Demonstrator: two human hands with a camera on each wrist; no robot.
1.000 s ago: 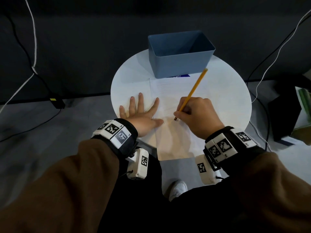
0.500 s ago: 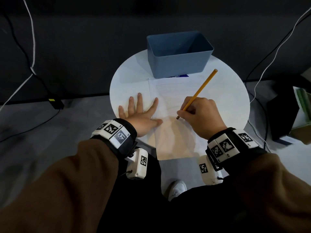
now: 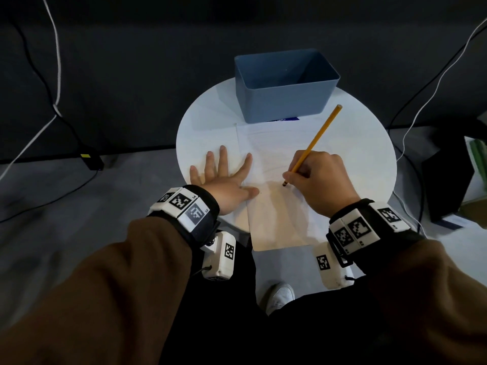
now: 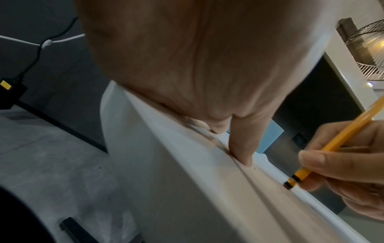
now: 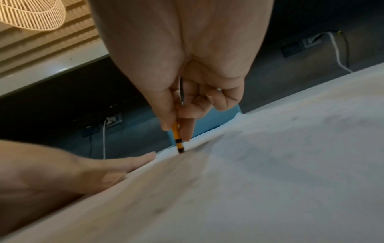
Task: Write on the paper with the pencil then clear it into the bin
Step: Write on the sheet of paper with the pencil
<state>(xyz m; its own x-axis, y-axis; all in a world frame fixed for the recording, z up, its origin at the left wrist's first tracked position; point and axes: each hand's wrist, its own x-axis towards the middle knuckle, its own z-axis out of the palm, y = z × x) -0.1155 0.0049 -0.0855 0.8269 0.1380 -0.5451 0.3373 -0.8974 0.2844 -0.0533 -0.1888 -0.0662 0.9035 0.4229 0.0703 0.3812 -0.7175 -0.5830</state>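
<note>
Yellow pencil (image 3: 313, 143) is pinched in the right hand (image 3: 320, 180), fingers (image 5: 187, 121) curled round it low on the shaft, dark end down on the paper (image 3: 276, 206), other end tilted up toward the bin. White sheet lies on the round white counter (image 3: 205, 127), its near edge hanging off the front. Left hand (image 3: 224, 180) is flat, fingers spread and straight, thumb and index pressing the paper's left edge, the rest on the counter. Blue bin (image 3: 284, 101) stands at the back of the counter, just beyond the paper's far edge.
</note>
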